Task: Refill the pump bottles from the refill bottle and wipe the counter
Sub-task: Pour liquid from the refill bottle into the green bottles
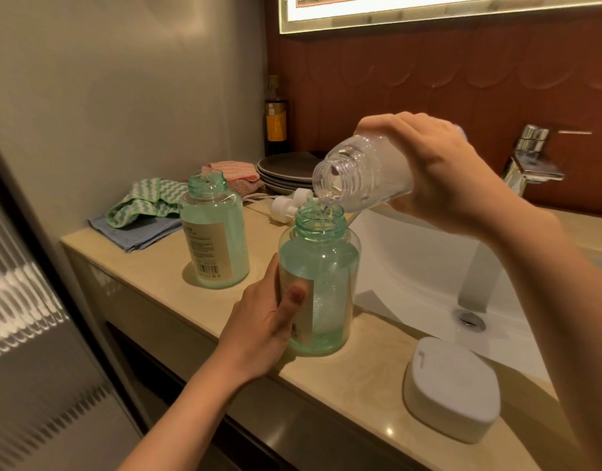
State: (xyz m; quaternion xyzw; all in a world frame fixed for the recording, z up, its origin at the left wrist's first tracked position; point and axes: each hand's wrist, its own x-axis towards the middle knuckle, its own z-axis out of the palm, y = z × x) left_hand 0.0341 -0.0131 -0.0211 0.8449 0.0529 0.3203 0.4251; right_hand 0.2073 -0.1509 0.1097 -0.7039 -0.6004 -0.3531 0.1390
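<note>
My left hand grips green translucent plastic pump bottle on beige counter; my right hand clasps tilted clear plastic refill bottle, pouring in

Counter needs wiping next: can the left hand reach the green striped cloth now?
Probably not yet: the left hand grips the near bottle under the pour, and the far bottle stands partly before the cloth.

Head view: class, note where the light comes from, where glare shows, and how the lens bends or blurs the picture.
Head view: warm, dim light, brightest at the lit mirror edge; head view: small glints on the counter and tap; head view: the wide lens bows the counter's front edge, the ribbed panel at left is smeared, while the near pump bottle and refill bottle are sharp.
</note>
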